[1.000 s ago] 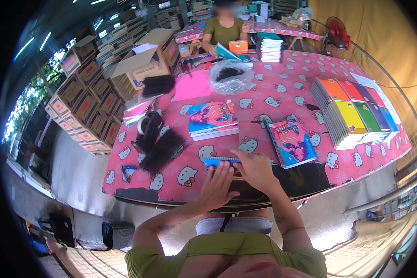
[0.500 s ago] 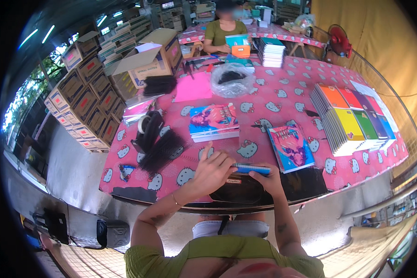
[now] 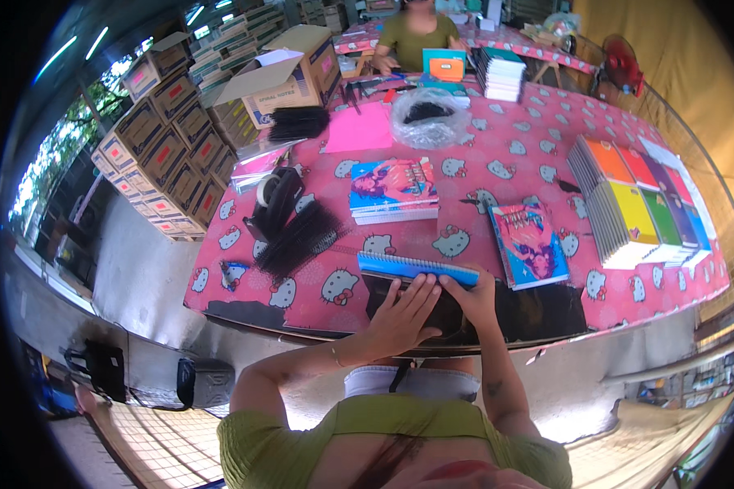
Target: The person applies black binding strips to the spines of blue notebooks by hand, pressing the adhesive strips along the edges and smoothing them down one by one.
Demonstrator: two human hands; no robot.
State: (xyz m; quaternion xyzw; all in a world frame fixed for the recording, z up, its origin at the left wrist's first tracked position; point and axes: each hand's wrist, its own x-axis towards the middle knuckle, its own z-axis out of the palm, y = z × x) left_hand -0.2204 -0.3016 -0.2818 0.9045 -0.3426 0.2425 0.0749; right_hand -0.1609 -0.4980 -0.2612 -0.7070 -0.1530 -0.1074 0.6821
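Observation:
A blue spiral notebook (image 3: 412,267) stands on its edge at the table's near side, its wire binding running along the top. My right hand (image 3: 471,297) grips its right end, thumb at the binding. Against its near side lies my left hand (image 3: 404,310), fingers stretched out and touching it. Beyond it sits a stack of notebooks (image 3: 393,189) with pink-and-blue covers. A similar notebook (image 3: 530,243) lies to the right. Loose black binding coils (image 3: 302,240) are heaped left of my hands, beside a black tape dispenser (image 3: 276,204).
Notebooks in several colours (image 3: 632,208) stand stacked at the right. A plastic bag with black coils (image 3: 431,118), a pink sheet (image 3: 360,129) and an open carton (image 3: 289,85) are farther back. A co-worker (image 3: 416,41) sits across the table. Stacked boxes (image 3: 167,147) rise at the left.
My left hand has slid off the notebook's top and flattened against its near side, uncovering the binding. The co-worker's hand has moved away from the orange notebook. The view has shifted slightly.

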